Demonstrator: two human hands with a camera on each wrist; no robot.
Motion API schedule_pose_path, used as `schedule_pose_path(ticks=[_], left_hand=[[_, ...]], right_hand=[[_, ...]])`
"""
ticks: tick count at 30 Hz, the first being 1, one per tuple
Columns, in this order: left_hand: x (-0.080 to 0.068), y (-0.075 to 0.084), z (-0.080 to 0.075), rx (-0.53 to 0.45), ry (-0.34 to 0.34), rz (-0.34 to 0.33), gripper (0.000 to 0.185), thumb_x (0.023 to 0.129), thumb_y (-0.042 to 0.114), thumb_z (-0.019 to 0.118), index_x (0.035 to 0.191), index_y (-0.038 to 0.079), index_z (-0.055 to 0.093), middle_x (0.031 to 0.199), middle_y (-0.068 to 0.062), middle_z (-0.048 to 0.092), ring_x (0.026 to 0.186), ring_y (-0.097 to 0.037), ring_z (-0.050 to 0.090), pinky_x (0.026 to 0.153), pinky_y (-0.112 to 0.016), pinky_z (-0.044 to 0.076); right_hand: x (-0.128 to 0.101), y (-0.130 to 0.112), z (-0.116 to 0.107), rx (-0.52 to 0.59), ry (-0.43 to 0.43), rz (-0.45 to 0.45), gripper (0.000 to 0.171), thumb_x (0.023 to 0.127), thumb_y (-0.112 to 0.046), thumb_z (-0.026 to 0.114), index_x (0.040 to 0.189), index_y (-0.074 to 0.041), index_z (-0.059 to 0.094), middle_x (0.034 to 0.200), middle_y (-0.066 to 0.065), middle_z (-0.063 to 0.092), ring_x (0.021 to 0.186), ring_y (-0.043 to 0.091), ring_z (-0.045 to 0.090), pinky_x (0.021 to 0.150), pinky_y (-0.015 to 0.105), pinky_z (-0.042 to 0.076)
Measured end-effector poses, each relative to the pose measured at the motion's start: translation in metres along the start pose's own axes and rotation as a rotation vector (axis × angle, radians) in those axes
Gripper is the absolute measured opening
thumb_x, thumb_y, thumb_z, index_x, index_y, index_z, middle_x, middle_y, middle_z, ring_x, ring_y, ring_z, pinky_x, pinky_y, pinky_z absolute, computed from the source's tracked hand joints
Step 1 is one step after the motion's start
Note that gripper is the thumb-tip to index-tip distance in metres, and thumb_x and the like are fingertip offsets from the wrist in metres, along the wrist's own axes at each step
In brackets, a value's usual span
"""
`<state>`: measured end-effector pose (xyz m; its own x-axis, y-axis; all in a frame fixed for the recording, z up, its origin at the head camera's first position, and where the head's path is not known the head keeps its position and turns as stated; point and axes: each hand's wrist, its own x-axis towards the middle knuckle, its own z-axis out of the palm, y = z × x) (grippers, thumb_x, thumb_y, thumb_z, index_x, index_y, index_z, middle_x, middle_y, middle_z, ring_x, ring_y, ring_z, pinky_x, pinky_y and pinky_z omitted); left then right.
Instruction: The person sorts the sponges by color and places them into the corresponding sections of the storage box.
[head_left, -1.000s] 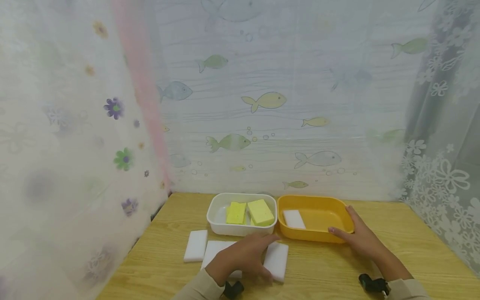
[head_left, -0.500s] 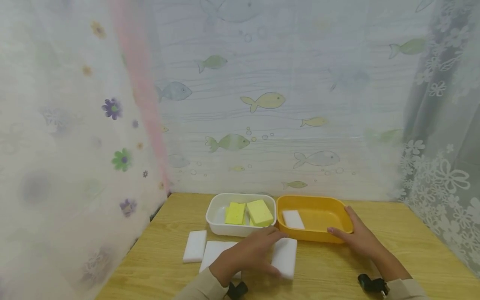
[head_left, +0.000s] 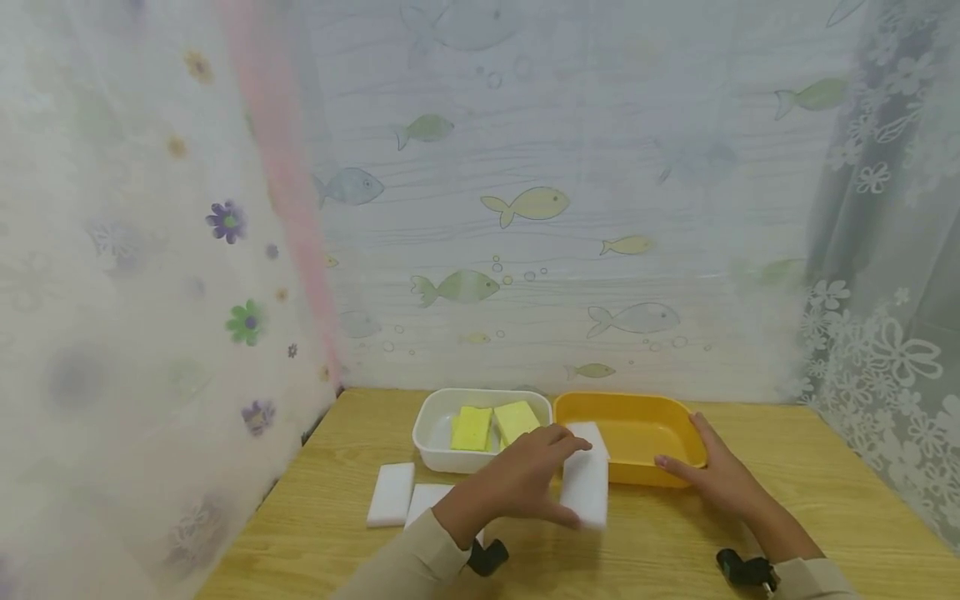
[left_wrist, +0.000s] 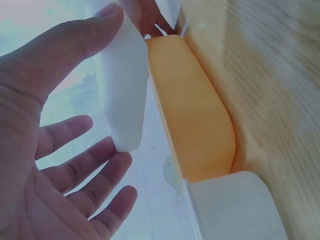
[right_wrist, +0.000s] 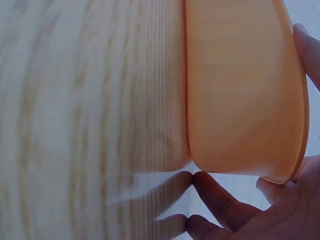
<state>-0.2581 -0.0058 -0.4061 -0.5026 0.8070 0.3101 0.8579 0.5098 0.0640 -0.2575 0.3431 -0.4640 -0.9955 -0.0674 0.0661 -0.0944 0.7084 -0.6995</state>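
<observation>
My left hand pinches a white foam sponge between thumb and fingertips, raised in front of the orange tub. In the left wrist view, the thumb presses one end of the sponge and two fingertips meet the other. My right hand holds the tub's right end, thumb at the front rim and fingers around the outer side. Inside the tub, at its left, lies another white sponge, partly covered by the held one. In the right wrist view, fingertips touch the tub wall.
A white tub with two yellow sponges stands left of the orange one. On the wooden table lie white sponges, one partly behind my left arm. A fish-patterned curtain hangs behind.
My left hand has lifted the white sponge from the table and carried it right and away from me, up to the orange tub's front edge. My right hand stays on the tub.
</observation>
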Motion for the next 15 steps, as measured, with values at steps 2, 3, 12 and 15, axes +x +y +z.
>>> schedule_pose_path(ticks=[2,3,12,15], left_hand=[[0.003,0.0,-0.002,0.007,0.01,-0.009,0.098,0.069,0.065,0.089,0.148,0.02,0.05,0.132,0.004,0.058,0.11,-0.008,0.055,0.096,-0.019,0.05],[0.005,0.0,-0.003,0.01,0.014,-0.015,0.098,0.069,0.065,0.089,0.147,0.02,0.051,0.132,0.004,0.058,0.11,-0.008,0.055,0.096,-0.019,0.05],[0.022,-0.008,-0.007,0.035,0.054,-0.097,0.096,0.068,0.062,0.091,0.146,0.022,0.053,0.136,0.004,0.057,0.115,-0.012,0.056,0.097,-0.024,0.053],[0.028,-0.012,-0.008,0.063,0.07,-0.111,0.095,0.068,0.066,0.089,0.145,0.022,0.053,0.133,0.004,0.057,0.113,-0.012,0.055,0.097,-0.025,0.053]], right_hand=[[0.0,0.0,0.0,-0.001,0.001,0.002,0.115,0.098,-0.055,0.066,0.164,-0.003,-0.013,0.168,0.034,-0.009,0.148,0.064,0.008,0.11,0.083,0.019],[0.0,-0.001,0.0,-0.001,0.002,0.001,0.115,0.098,-0.054,0.066,0.164,-0.003,-0.013,0.168,0.034,-0.009,0.148,0.064,0.008,0.11,0.083,0.019],[0.0,-0.001,0.001,0.006,0.002,0.002,0.116,0.098,-0.055,0.066,0.163,-0.004,-0.014,0.168,0.032,-0.011,0.149,0.064,0.006,0.11,0.083,0.018],[0.0,-0.001,0.002,0.004,0.006,-0.001,0.117,0.097,-0.056,0.066,0.163,-0.003,-0.014,0.168,0.033,-0.01,0.149,0.064,0.006,0.11,0.083,0.018]])
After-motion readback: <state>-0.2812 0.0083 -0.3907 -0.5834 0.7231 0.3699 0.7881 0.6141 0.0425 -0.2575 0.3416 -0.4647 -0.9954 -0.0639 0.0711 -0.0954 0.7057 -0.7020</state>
